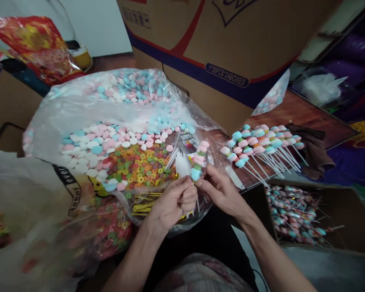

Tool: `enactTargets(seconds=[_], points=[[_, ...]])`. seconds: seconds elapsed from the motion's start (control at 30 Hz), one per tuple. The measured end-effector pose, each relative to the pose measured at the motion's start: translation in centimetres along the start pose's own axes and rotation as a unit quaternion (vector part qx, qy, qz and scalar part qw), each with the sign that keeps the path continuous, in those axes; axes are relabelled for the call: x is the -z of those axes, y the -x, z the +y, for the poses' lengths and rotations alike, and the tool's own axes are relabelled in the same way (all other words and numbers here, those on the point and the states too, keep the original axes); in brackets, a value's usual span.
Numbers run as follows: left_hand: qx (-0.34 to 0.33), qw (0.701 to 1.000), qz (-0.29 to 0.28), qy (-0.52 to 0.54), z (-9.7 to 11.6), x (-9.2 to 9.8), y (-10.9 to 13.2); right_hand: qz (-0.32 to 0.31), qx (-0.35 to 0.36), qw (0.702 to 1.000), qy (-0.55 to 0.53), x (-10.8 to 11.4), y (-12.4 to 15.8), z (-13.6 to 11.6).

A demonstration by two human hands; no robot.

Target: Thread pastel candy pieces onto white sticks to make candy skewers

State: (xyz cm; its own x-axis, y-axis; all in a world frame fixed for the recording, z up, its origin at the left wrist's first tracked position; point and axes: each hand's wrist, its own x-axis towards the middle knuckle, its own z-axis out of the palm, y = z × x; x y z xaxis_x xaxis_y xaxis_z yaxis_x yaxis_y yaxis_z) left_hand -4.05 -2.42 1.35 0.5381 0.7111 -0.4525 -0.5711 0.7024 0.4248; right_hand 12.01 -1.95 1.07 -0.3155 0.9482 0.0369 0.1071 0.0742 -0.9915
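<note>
Fingers (189, 196) pinched closed, left hand (172, 201), right hand (221, 190), both on candy skewer (199, 159)

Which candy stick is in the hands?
The pink, green and blue candy stick, with the left hand and right hand at its lower end. The other pastel candy sticks lie on the reddish-brown tabletop or inside the brown cardboard box.

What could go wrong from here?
The left hand and right hand meet just under the blue marshmallow of the held candy skewer; a hard squeeze might dent it.
The piled skewers lie by the edge of the table, beside the open carton; a bump could send some off.
The gold ties lie close to the left hand and might get brushed down.
</note>
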Motion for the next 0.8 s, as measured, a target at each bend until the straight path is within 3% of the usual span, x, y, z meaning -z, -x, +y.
enactTargets(seconds=[0.07, 0.17, 0.3, 0.4, 0.47, 0.67, 0.73, 0.8], points=[[-0.069, 0.993, 0.055, -0.078, -0.6, -0.2, -0.4, 0.036, 0.017, 0.996, 0.08, -0.3, 0.1, 0.2], [-0.201, 0.951, 0.134, -0.195, -1.5, -0.3, -1.0, 0.08, 0.023, 0.986, 0.148, -1.3, 0.1, 0.4], [-0.286, 0.903, 0.159, -0.278, -2.3, 0.0, -1.2, 0.06, -0.058, 0.996, 0.027, -2.0, -0.2, 0.4], [-0.279, 0.903, 0.163, -0.284, -2.3, 0.2, -1.3, 0.072, -0.115, 0.987, -0.086, -2.2, -0.3, 0.4], [-0.269, 0.91, 0.178, -0.26, -2.3, 0.3, -1.5, 0.096, -0.119, 0.984, -0.094, -2.4, -0.3, 0.5], [-0.182, 0.969, 0.161, -0.049, -1.7, 0.2, -1.8, 0.11, -0.14, 0.968, -0.176, -2.9, -0.3, 1.1], [-0.153, 0.977, 0.147, 0.008, -1.3, 0.1, -1.8, 0.125, -0.119, 0.971, -0.166, -2.7, 0.1, 1.3], [-0.118, 0.981, 0.141, 0.056, -0.9, -0.1, -1.7, 0.187, -0.031, 0.981, -0.053, -2.3, 0.5, 1.5]])
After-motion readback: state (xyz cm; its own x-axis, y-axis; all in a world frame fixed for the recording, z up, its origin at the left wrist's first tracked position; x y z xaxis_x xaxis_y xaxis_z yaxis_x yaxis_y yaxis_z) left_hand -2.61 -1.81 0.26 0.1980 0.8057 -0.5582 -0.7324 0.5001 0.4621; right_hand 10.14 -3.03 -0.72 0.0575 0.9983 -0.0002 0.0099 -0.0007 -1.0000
